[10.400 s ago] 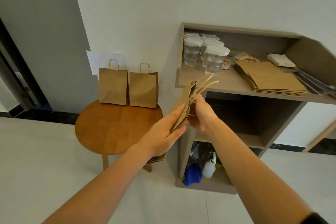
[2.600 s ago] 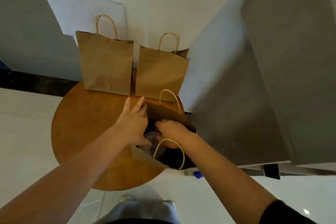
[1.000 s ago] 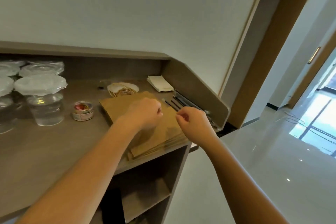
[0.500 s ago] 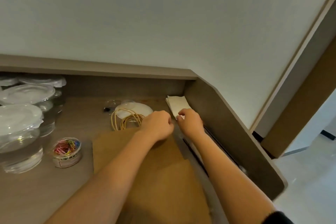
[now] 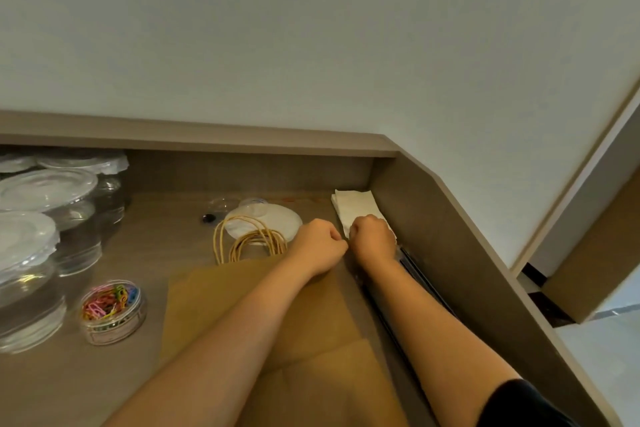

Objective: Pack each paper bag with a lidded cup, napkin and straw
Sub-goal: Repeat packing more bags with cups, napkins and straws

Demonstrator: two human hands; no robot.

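Head cam had both hands up at the napkin stack (image 5: 353,206) in the shelf's (image 5: 166,229) back right corner. Right hand (image 5: 373,238) was curled on its near edge, left hand (image 5: 320,246) fisted just beside, can't tell if it's holding anything. Flat paper bags (image 5: 214,302) lay underneath, lidded cups (image 5: 45,191) far left.
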